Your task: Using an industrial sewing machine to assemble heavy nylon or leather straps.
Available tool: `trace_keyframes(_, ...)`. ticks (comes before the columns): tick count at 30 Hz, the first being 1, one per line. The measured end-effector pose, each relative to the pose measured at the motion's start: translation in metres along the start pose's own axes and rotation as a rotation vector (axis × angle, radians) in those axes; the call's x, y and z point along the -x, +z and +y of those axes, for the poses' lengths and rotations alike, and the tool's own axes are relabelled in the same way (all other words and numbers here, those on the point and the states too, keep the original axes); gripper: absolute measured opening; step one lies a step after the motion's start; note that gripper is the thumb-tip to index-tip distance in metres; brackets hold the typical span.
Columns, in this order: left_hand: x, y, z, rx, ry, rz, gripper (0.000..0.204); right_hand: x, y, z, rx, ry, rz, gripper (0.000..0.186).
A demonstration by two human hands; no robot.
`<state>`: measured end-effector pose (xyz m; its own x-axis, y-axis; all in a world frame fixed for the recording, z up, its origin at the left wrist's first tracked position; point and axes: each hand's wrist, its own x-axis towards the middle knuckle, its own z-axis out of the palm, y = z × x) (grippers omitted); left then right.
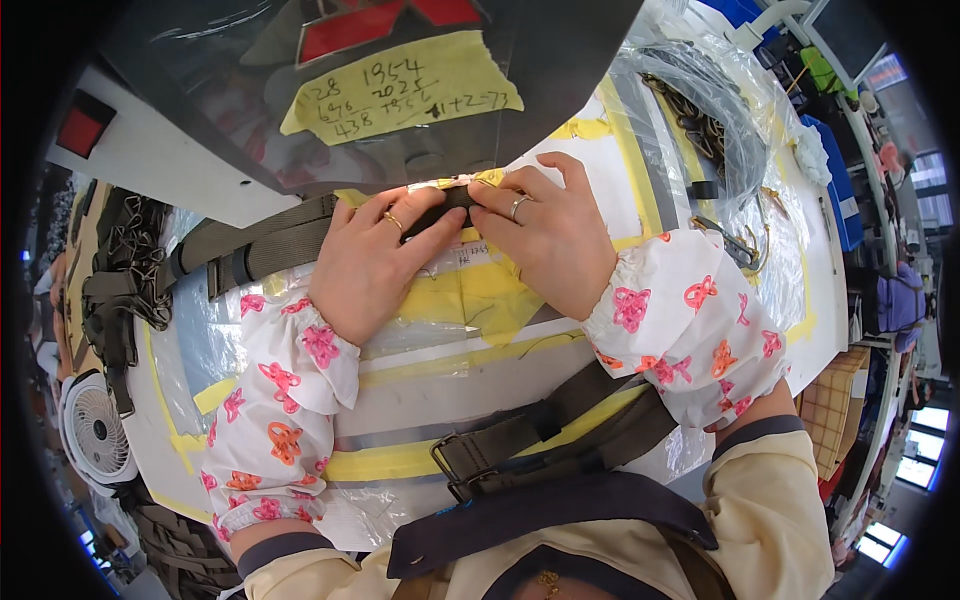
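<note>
The machine head point(235, 85) stands beyond the left hand point(380, 245) and right hand point(555, 240), which sit side by side over the table point(410, 372). A strap point(285, 248) runs leftward from them toward a strap pile point(135, 250); a fan point(98, 430) stands nearer the person, off the table's left side. Rightward lies a plastic bag point(722, 75); a buckled strap point(500, 443) lies before the person

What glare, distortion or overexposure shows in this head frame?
Head view: edges bow toward the black fisheye rim; clear plastic at upper right throws glare; windows at lower right blow out; a bright spot glows between the left hand and right hand.
</note>
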<state>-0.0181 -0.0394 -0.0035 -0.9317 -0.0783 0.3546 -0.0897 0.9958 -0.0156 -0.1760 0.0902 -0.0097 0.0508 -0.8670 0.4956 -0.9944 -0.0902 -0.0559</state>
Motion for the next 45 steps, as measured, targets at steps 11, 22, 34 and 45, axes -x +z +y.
trace_keyframes(11, -0.003, 0.012, -0.010, 0.314, -0.089, 0.105, 0.029, -0.006, -0.004, 0.003, 0.060, -0.017, -0.080, 0.024)
trace_keyframes(22, 0.006, 0.015, -0.018, 0.250, -0.079, -0.020, 0.035, -0.008, -0.006, 0.007, 0.120, -0.043, -0.187, 0.035)
trace_keyframes(34, -0.004, 0.024, -0.033, 0.385, -0.139, 0.096, 0.031, -0.022, -0.003, 0.020, 0.217, -0.055, -0.268, 0.023)
trace_keyframes(45, -0.002, 0.030, -0.041, 0.393, -0.120, 0.146, 0.036, -0.019, 0.000, 0.018, 0.160, 0.012, -0.262, 0.035)
